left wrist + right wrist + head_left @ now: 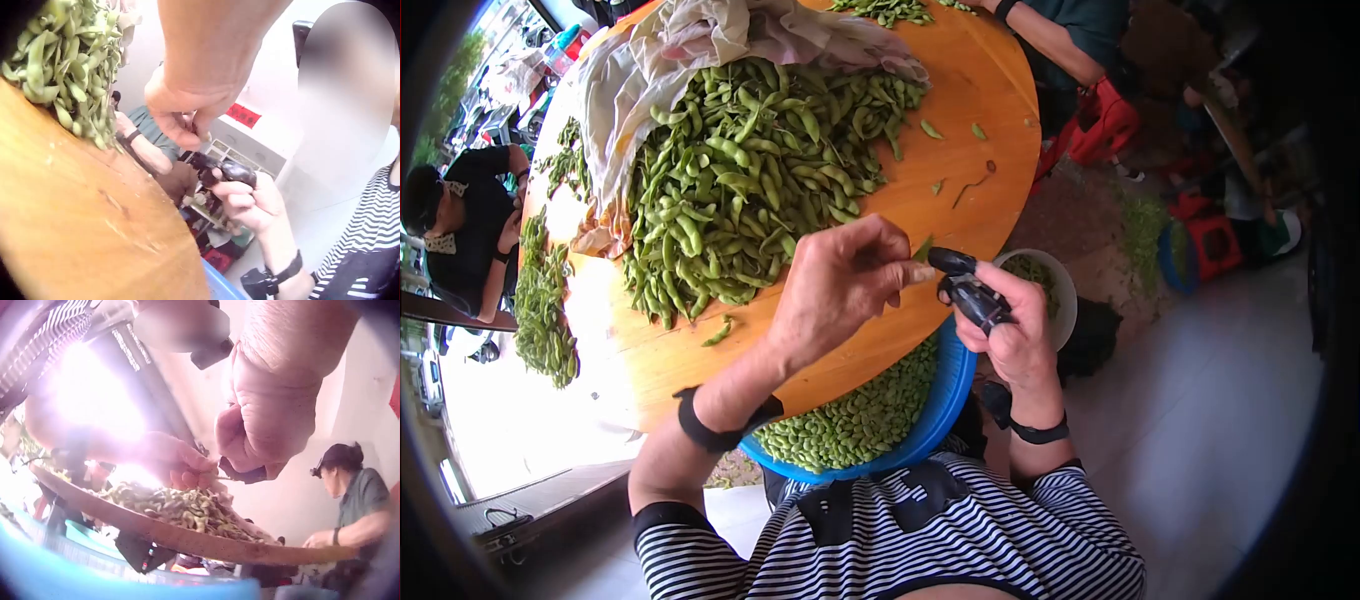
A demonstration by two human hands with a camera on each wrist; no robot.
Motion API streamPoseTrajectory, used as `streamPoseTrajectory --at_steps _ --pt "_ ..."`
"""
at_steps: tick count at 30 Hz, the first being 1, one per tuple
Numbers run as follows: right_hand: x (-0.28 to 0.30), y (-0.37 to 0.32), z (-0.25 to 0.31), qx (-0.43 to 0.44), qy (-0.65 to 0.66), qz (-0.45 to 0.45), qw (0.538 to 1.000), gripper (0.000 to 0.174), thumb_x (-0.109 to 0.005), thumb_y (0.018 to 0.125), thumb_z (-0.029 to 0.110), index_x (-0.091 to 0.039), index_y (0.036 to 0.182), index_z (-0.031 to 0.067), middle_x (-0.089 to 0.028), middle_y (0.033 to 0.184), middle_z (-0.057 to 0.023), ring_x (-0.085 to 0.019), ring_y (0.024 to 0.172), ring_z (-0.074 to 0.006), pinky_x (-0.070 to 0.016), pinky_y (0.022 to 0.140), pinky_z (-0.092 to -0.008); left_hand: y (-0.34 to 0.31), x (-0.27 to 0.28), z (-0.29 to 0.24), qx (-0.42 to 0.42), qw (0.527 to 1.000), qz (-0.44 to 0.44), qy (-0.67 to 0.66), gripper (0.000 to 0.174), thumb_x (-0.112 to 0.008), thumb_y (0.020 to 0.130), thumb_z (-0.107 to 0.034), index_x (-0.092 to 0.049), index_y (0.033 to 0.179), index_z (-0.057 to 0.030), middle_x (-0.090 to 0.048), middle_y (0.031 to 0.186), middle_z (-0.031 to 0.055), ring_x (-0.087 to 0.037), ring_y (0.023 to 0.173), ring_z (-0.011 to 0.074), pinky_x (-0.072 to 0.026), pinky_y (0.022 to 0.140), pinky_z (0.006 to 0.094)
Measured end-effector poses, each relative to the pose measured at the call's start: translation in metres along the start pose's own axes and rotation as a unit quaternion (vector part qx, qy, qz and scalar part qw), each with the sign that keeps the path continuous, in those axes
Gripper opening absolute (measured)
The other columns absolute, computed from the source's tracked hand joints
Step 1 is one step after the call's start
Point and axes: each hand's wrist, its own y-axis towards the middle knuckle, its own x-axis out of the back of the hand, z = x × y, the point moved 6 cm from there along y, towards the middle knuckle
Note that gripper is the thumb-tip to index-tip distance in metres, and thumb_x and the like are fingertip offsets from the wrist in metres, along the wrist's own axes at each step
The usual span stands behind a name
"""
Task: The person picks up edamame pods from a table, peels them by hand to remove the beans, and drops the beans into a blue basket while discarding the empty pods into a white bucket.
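In the head view my left hand (835, 285) is over the near edge of the wooden table (970, 205), thumb and fingers pinching a green soybean pod (922, 247). My right hand (1018, 330) meets it from the right, fingers curled, with black coverings (978, 300) on the thumb and a finger. Those black tips come right up to the left fingertips; I cannot tell whether they grip the pod too. A big heap of soybean pods (750, 180) lies beyond the left hand. Beneath the table edge, shelled green beans (850, 420) fill a blue basin (956, 385).
A pale cloth (625, 110) borders the heap. Right of the table stands a white bucket (1067, 315) with green scraps inside. One person (470, 240) sits at the left; another person's arm (1055, 45) reaches in at the far right. More pods (545, 310) lie along the left edge.
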Motion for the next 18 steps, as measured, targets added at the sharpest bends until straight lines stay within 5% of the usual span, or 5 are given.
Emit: streamPoseTrajectory --at_steps 2,8,18 --pt "-0.015 0.002 -0.005 0.005 0.142 0.047 0.989 0.042 -0.036 0.078 -0.005 -0.057 0.113 -0.0127 -0.048 0.068 0.0017 -0.041 0.054 -0.0038 -0.0335 0.047 -0.0188 -0.014 -0.002 0.008 0.027 0.998 -0.002 -0.061 0.013 -0.073 0.086 -0.009 -0.061 0.085 -0.0027 -0.063 0.069 0.0013 -0.060 0.060 0.0051 -0.0459 0.050 0.0197" --pt "-0.026 -0.005 -0.018 -0.041 0.147 0.004 0.988 0.036 -0.035 0.079 -0.007 -0.058 0.106 -0.0124 -0.048 0.066 -0.0007 -0.039 0.053 -0.0043 -0.0317 0.045 -0.0185 -0.031 -0.006 0.033 -0.004 0.973 -0.063 -0.222 0.004 -0.062 0.091 0.002 -0.059 0.093 0.0018 -0.063 0.082 0.0029 -0.063 0.071 0.0092 -0.0522 0.063 0.0227" --pt "-0.028 -0.011 -0.023 -0.056 0.185 0.019 0.981 0.033 -0.034 0.077 -0.005 -0.058 0.099 -0.0093 -0.046 0.063 0.0004 -0.038 0.052 -0.0045 -0.0308 0.044 -0.0196 -0.042 -0.020 0.036 -0.008 0.986 -0.040 -0.159 0.011 -0.060 0.090 0.008 -0.059 0.100 0.0019 -0.064 0.088 0.0049 -0.064 0.075 0.0103 -0.0531 0.063 0.0240"
